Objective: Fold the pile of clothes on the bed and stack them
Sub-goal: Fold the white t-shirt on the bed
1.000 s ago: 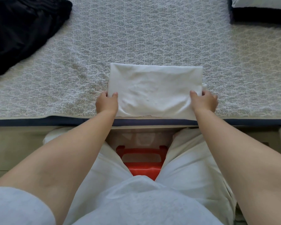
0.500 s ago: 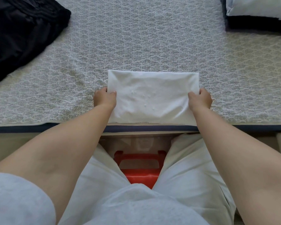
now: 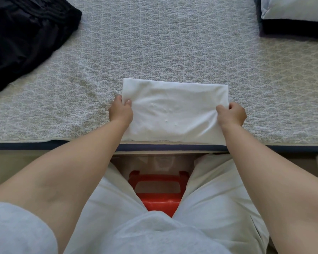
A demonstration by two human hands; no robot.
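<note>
A folded white garment (image 3: 173,110) lies as a neat rectangle at the near edge of the bed (image 3: 173,52). My left hand (image 3: 120,111) grips its left side, thumb on top and fingers tucked under. On the opposite side my right hand (image 3: 230,115) pinches the right edge in the same way. A loose black garment (image 3: 24,37) lies heaped at the far left of the bed.
A stack of folded clothes (image 3: 294,13), light on top of dark, sits at the bed's far right corner. Below the bed's edge a red plastic stool (image 3: 158,191) shows between my legs.
Both hands have slid further up the sides of the white garment, away from the bed's near edge. The garment itself stays folded in place.
</note>
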